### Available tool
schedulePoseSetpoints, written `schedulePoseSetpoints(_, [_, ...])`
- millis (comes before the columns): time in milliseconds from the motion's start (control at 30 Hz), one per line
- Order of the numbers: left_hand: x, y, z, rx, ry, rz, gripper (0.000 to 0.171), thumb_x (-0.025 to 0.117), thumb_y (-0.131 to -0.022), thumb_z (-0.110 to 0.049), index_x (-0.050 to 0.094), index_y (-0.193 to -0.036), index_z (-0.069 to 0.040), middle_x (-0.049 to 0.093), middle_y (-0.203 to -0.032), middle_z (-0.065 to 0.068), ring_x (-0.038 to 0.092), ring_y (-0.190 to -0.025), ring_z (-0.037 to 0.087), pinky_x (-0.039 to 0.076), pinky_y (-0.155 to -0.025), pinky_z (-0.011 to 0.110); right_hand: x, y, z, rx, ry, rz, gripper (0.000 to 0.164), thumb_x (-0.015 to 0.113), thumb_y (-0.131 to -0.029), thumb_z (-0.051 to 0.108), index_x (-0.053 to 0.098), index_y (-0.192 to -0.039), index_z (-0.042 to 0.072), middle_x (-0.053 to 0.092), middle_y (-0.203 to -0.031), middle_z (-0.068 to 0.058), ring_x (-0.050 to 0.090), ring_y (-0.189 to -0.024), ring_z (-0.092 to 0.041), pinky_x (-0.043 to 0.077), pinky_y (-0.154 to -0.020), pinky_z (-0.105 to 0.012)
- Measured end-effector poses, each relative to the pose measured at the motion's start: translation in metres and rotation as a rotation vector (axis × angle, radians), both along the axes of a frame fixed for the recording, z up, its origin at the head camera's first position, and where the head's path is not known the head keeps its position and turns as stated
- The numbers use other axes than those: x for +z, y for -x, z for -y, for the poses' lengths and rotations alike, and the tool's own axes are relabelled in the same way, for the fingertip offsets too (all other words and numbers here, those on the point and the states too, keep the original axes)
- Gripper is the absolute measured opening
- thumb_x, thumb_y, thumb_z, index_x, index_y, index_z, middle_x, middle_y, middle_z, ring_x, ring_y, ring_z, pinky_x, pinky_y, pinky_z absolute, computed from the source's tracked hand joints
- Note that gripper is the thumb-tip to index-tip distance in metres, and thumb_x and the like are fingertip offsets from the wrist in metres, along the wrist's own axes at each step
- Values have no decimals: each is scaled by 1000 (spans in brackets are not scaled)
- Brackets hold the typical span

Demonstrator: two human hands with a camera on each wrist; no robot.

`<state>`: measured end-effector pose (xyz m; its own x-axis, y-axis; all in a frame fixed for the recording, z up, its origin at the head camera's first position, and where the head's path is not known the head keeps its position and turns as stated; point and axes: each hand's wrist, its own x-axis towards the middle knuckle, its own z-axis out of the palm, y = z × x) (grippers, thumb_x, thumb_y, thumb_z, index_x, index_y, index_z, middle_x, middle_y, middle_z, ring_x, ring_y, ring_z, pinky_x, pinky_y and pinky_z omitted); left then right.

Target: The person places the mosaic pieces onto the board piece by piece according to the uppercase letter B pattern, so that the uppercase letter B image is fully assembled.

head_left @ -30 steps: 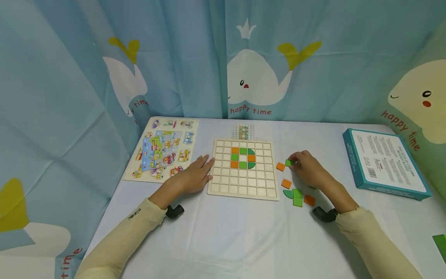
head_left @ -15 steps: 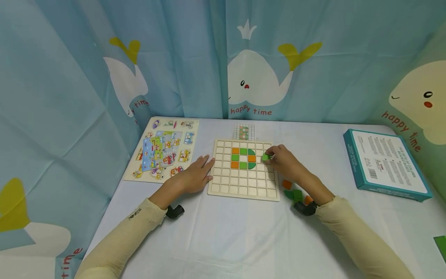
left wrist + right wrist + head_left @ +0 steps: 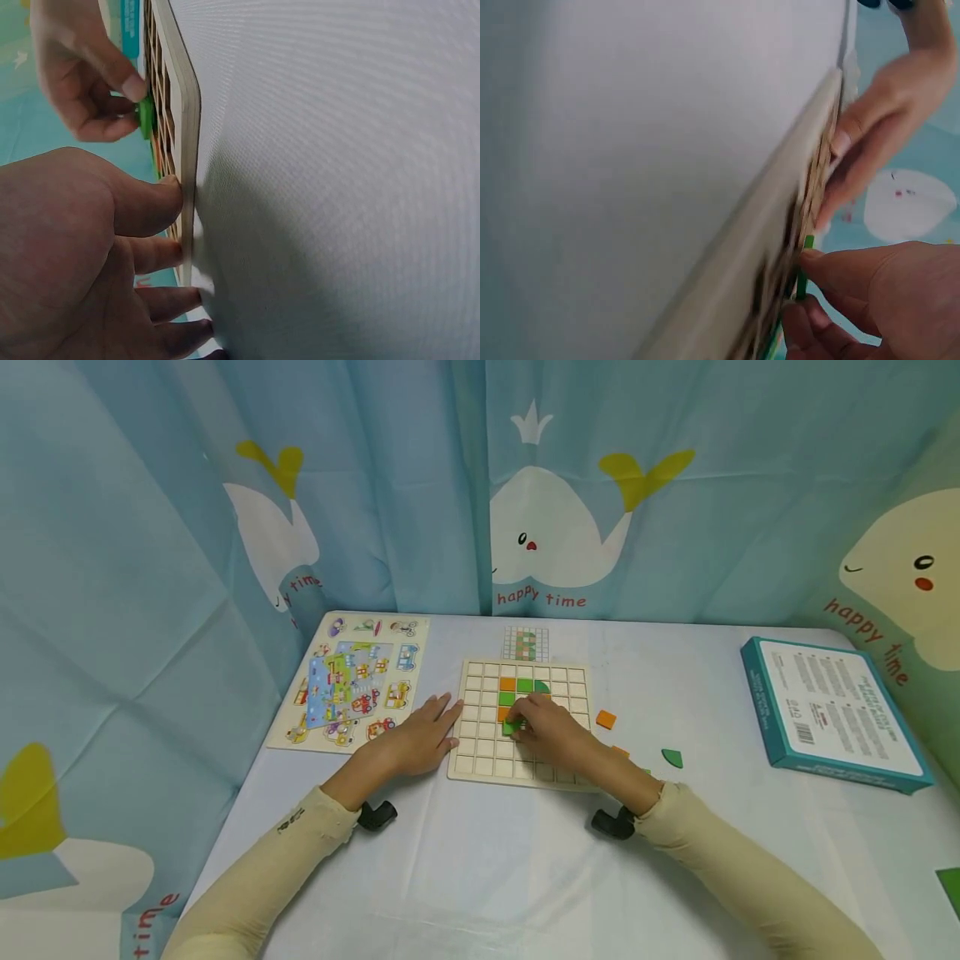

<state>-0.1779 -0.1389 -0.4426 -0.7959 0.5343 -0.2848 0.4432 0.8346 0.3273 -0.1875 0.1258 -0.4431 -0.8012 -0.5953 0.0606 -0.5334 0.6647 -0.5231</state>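
Observation:
A pale wooden grid board [image 3: 480, 767] lies flat on the white table, with orange and green tiles [image 3: 507, 684] set in several of its cells. My right hand [image 3: 557, 732] is over the board's middle and pinches a bright green tile [image 3: 510, 727] between thumb and fingers, just below the orange tile at the left of the pattern. The left wrist view shows this green tile [image 3: 145, 118] on edge close to the cells. My left hand [image 3: 420, 739] rests at the board's left edge, fingers extended and touching its rim. My right hand covers part of the pattern.
Right of the board lie loose orange tiles [image 3: 606, 719] and a dark green quarter-round tile [image 3: 672, 758]; my right forearm hides others. A patterned card [image 3: 526, 644] sits behind the board. A picture puzzle board [image 3: 360, 693] is at left, a teal box [image 3: 840, 714] at right.
My right hand has carried the green tile from the loose pieces on the right, leftward across the board to the pattern's lower left. The left hand has stayed in place.

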Motion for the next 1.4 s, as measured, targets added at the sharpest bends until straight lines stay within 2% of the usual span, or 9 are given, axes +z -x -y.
schedulePoseSetpoints(133, [0, 0, -1, 4, 1, 6, 64, 40, -109, -33, 13, -161, -9, 7, -165, 17, 6, -150, 36, 15, -119, 47, -1, -5, 7, 13, -11, -67, 13, 75, -90, 4, 69, -101, 5, 59, -100, -5, 57, -90, -19, 52, -79, -33])
schedulePoseSetpoints(267, [-1, 0, -1, 0, -1, 3, 64, 40, -109, -33, 13, -161, -9, 7, -165, 17, 6, -150, 36, 15, -119, 46, -2, -8, 7, 17, 5, -91, 13, 76, -88, 1, 70, -99, 5, 61, -98, -5, 59, -89, -20, 53, -80, -33])
schedulePoseSetpoints(467, [-2, 0, -2, 11, -1, 7, 64, 41, -109, -33, 13, -162, -10, 7, -165, 16, 6, -150, 35, 15, -119, 47, 1, -8, 1, 6, 26, -1, 15, 75, -91, 6, 73, -106, 6, 56, -110, -8, 56, -92, -20, 51, -80, -34])
schedulePoseSetpoints(600, [-2, 0, -2, 13, -11, 8, 64, 41, -109, -33, 13, -161, -9, 7, -165, 17, 6, -150, 35, 15, -119, 46, 5, -3, -15, -23, 59, 58, 18, 73, -93, 11, 71, -110, 6, 52, -113, -10, 56, -93, -23, 51, -81, -37])
schedulePoseSetpoints(767, [-3, 0, -2, 8, -3, 2, 64, 41, -109, -34, 13, -161, -8, 7, -165, 18, 6, -150, 35, 14, -119, 45, 10, 6, -46, -104, 79, 83, 23, 70, -96, 9, 64, -117, 1, 52, -117, -16, 57, -99, -29, 51, -84, -43])
schedulePoseSetpoints(1067, [-1, -2, -1, 3, -3, 3, 65, 41, -109, -33, 13, -161, -8, 7, -165, 18, 5, -150, 35, 14, -119, 46, 17, 9, -100, -354, 15, 151, 36, 65, -98, 12, 55, -129, -2, 45, -129, -23, 50, -114, -38, 47, -92, -54])
schedulePoseSetpoints(1200, [-1, -1, -1, -2, 0, 0, 65, 40, -109, -33, 13, -161, -7, 7, -165, 18, 5, -150, 35, 14, -119, 46, 15, 5, -116, -399, 8, 188, 43, 65, -98, 15, 51, -133, -5, 45, -129, -25, 48, -115, -40, 45, -92, -56])
schedulePoseSetpoints(1400, [-2, -1, -1, 12, -3, -2, 64, 41, -109, -33, 14, -161, -8, 7, -165, 18, 6, -150, 36, 15, -119, 46, 4, 3, -124, -375, -4, 233, 47, 69, -95, 17, 51, -130, -8, 46, -124, -26, 47, -111, -39, 44, -94, -55])
